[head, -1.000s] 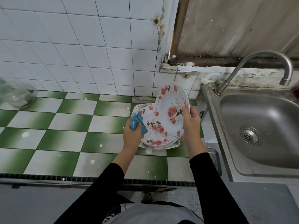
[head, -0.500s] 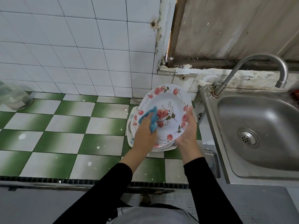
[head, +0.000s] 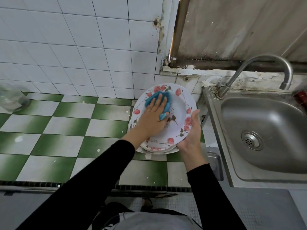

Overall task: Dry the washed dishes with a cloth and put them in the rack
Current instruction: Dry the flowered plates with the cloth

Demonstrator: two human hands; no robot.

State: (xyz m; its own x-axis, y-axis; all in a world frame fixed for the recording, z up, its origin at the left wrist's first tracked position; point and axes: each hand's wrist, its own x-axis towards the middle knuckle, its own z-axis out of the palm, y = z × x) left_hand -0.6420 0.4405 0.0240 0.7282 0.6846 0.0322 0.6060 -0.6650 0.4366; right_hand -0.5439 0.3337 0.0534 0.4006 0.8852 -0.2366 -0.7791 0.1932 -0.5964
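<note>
Glossy floral plate (head: 178, 113), soft blue cloth (head: 156, 97) — brushed steel sink (head: 265, 123), glazed tiles (head: 66, 127).

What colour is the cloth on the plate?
The cloth on the plate is blue; the head view shows it best.

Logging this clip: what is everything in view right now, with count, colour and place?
round white plate with pink rose print: 1, white and pink, tilted above the stack
blue cloth: 1, blue, on the plate's upper left
stack of floral plates: count unclear, white and pink, on the counter under the held plate
tiled counter: 1, green and white checks, left of the sink
stainless steel sink: 1, silver, right
curved metal tap: 1, silver, behind the sink
clear blurred object: 1, transparent, far left
red object: 1, red, right edge, cut off
left hand: 1, fingers flat, presses the cloth
right hand: 1, holds the plate's right rim
black sleeves: 2, both forearms
</note>
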